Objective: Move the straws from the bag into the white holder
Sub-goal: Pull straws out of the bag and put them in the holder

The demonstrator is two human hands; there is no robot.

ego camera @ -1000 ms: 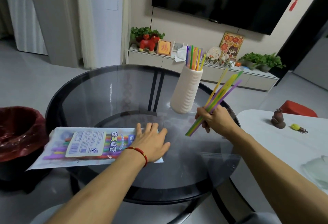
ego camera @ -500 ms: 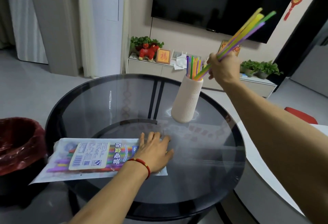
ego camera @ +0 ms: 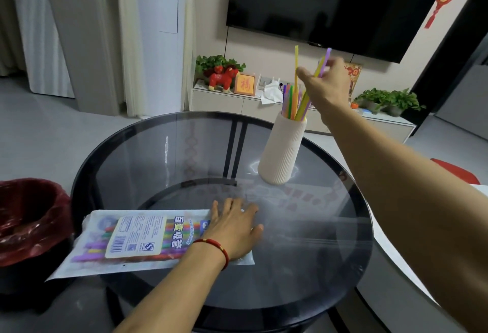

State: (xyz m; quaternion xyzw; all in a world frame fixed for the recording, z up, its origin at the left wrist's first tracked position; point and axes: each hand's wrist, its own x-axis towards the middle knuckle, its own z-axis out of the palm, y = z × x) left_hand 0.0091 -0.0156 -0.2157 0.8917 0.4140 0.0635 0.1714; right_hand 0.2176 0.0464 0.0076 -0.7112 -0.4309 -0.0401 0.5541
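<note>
A white ribbed holder (ego camera: 282, 149) stands upright on the far right of the round glass table (ego camera: 163, 153), with several coloured straws (ego camera: 290, 100) poking out of its top. My right hand (ego camera: 326, 84) is above the holder's mouth and grips a few yellow, green and purple straws whose lower ends dip into it. The plastic straw bag (ego camera: 137, 240) lies flat at the table's near left, straws still inside. My left hand (ego camera: 233, 229) rests flat on the bag's right end.
A bin with a red liner (ego camera: 29, 216) stands left of the table. A white table edge (ego camera: 396, 258) lies to the right. Behind are a low white cabinet (ego camera: 224, 100) with plants and ornaments, and a wall-mounted TV (ego camera: 330, 2).
My right hand has brought the bunch of straws from over the table up and across to the holder, tipping them upright so their lower ends enter it. The left hand stayed on the bag.
</note>
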